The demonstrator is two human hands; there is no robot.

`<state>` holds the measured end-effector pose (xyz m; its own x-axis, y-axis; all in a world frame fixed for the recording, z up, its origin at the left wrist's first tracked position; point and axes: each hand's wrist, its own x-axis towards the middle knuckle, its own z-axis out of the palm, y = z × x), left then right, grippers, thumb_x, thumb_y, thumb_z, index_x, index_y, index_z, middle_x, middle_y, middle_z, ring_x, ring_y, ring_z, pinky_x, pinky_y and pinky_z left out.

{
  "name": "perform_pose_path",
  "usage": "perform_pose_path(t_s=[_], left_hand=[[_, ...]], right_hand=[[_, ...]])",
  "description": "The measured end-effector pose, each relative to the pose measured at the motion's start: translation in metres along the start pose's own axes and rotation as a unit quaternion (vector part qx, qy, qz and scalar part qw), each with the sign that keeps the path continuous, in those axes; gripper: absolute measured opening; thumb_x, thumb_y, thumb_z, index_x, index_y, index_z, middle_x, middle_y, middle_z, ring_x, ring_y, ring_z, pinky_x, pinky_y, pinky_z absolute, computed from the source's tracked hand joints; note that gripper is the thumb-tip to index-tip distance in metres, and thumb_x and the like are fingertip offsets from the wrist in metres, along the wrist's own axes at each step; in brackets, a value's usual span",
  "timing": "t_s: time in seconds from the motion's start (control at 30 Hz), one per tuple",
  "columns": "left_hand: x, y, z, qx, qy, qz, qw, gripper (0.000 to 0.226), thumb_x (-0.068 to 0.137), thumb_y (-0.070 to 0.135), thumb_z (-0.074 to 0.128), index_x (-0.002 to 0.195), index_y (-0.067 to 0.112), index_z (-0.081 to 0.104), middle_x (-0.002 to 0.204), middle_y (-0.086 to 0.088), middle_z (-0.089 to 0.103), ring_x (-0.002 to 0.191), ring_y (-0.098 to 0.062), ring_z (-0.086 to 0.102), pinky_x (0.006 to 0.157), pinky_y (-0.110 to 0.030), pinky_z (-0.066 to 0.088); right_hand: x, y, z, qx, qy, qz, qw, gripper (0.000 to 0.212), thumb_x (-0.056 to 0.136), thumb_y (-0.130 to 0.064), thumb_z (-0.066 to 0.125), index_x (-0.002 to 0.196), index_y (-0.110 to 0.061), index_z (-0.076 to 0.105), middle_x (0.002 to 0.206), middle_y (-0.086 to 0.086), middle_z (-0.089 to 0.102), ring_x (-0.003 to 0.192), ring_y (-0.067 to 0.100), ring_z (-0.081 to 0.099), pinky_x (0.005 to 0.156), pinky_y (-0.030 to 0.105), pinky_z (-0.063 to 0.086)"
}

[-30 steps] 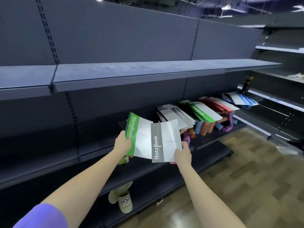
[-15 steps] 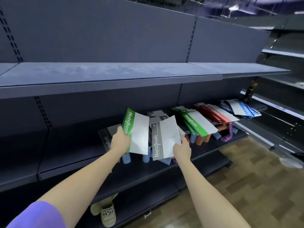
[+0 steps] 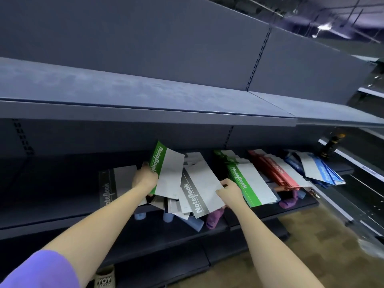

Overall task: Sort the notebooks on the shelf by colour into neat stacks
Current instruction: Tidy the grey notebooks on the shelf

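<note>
The left hand (image 3: 144, 178) grips a green notebook (image 3: 166, 169) tilted up, and the right hand (image 3: 228, 191) pinches a grey notebook (image 3: 202, 190) over the shelf (image 3: 259, 213).

Counted along the shelf (image 3: 62, 213) are two held notebooks, one green notebook (image 3: 166, 169) and one grey notebook (image 3: 199, 190), plus four stacks: grey, green, red, blue.

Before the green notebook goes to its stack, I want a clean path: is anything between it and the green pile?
Yes. The grey notebook in the right hand lies between the green notebook and the green pile.
</note>
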<state>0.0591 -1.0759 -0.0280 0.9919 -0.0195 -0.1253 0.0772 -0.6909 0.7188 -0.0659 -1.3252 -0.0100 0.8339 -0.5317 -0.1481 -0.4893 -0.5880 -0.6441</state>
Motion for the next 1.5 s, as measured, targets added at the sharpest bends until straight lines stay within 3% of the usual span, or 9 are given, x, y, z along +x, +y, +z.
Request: perform_pose_path(t_s=[0.2, 0.37, 0.47, 0.57, 0.87, 1.0, 1.17, 1.3, 1.5], left_hand=[[0.0, 0.0, 0.003, -0.024, 0.045, -0.063, 0.997, 0.035, 0.098, 0.009, 0.042, 0.133, 0.006, 0.044, 0.121, -0.021, 0.06, 0.084, -0.033, 0.058, 0.047, -0.031, 0.042], [-0.009, -0.022, -0.022, -0.059, 0.126, -0.132, 0.981, 0.038, 0.095, 0.008, 0.045, 0.133, 0.005, 0.046, 0.125, -0.022, 0.059, 0.108, -0.041, 0.06, 0.083, -0.042, 0.051], [-0.021, -0.046, -0.047, -0.059, 0.161, -0.159, 0.972, 0.037, 0.096, 0.01, 0.045, 0.132, 0.004, 0.045, 0.122, -0.023, 0.059, 0.105, -0.041, 0.06, 0.079, -0.042, 0.051], [-0.037, -0.074, -0.075, -0.037, 0.192, -0.175, 0.965, 0.035, 0.096, 0.012, 0.045, 0.131, 0.006, 0.044, 0.118, -0.023, 0.058, 0.097, -0.04, 0.059, 0.074, -0.041, 0.047], [-0.061, -0.129, -0.127, -0.009, 0.193, -0.188, 0.963, 0.031, 0.096, 0.015, 0.045, 0.127, 0.009, 0.046, 0.114, -0.018, 0.06, 0.087, -0.036, 0.056, 0.059, -0.035, 0.044], [-0.063, -0.136, -0.13, -0.009, 0.162, -0.18, 0.97, 0.045, 0.095, 0.012, 0.043, 0.139, 0.005, 0.042, 0.121, -0.021, 0.059, 0.104, -0.04, 0.058, 0.078, -0.04, 0.047], [-0.062, -0.119, -0.122, -0.059, 0.15, -0.163, 0.973, 0.033, 0.093, 0.009, 0.041, 0.125, 0.008, 0.048, 0.112, -0.017, 0.061, 0.096, -0.037, 0.06, 0.081, -0.044, 0.055], [-0.062, -0.089, -0.102, -0.173, 0.124, -0.163, 0.963, 0.029, 0.094, 0.006, 0.038, 0.12, 0.013, 0.049, 0.104, -0.013, 0.06, 0.083, -0.037, 0.066, 0.058, -0.043, 0.059], [-0.053, -0.044, -0.048, -0.212, 0.069, -0.128, 0.966, 0.04, 0.088, 0.014, 0.055, 0.128, 0.011, 0.054, 0.108, -0.012, 0.065, 0.097, -0.035, 0.066, 0.086, -0.053, 0.057]], right_hand=[[0.023, -0.018, 0.003, 0.062, -0.008, -0.082, 0.995, 0.027, 0.093, -0.006, 0.051, 0.118, -0.015, 0.052, 0.104, 0.0, 0.059, 0.069, 0.009, 0.058, 0.045, 0.018, 0.041], [0.032, -0.054, 0.029, 0.126, -0.053, -0.08, 0.987, 0.025, 0.093, -0.008, 0.051, 0.117, -0.015, 0.049, 0.108, 0.004, 0.06, 0.085, 0.018, 0.059, 0.067, 0.031, 0.052], [0.029, -0.082, 0.057, 0.152, -0.098, -0.076, 0.981, 0.025, 0.091, -0.01, 0.053, 0.116, -0.016, 0.051, 0.113, 0.008, 0.063, 0.095, 0.029, 0.063, 0.082, 0.047, 0.059], [0.018, -0.113, 0.092, 0.152, -0.156, -0.088, 0.972, 0.025, 0.093, -0.007, 0.051, 0.116, -0.016, 0.05, 0.113, 0.008, 0.061, 0.086, 0.028, 0.066, 0.059, 0.038, 0.062], [-0.008, -0.152, 0.172, -0.138, -0.146, -0.213, 0.956, 0.021, 0.094, -0.012, 0.052, 0.113, -0.008, 0.06, 0.108, 0.009, 0.064, 0.091, 0.027, 0.063, 0.069, 0.031, 0.051], [-0.012, -0.15, 0.182, -0.289, -0.141, -0.253, 0.912, 0.032, 0.091, -0.004, 0.058, 0.122, -0.008, 0.059, 0.117, 0.011, 0.063, 0.101, 0.027, 0.066, 0.072, 0.033, 0.056], [-0.007, -0.149, 0.174, -0.101, -0.213, -0.237, 0.942, 0.032, 0.097, -0.009, 0.049, 0.128, -0.005, 0.056, 0.105, 0.016, 0.067, 0.081, 0.026, 0.067, 0.067, 0.036, 0.059], [-0.014, -0.149, 0.148, 0.105, -0.343, -0.132, 0.924, 0.053, 0.1, -0.031, 0.059, 0.14, 0.0, 0.046, 0.091, 0.012, 0.065, 0.077, 0.028, 0.068, 0.067, 0.036, 0.06], [0.001, -0.109, 0.097, 0.099, -0.251, -0.164, 0.949, 0.037, 0.094, -0.019, 0.064, 0.127, -0.008, 0.05, 0.111, 0.008, 0.058, 0.095, 0.022, 0.057, 0.077, 0.031, 0.047]])
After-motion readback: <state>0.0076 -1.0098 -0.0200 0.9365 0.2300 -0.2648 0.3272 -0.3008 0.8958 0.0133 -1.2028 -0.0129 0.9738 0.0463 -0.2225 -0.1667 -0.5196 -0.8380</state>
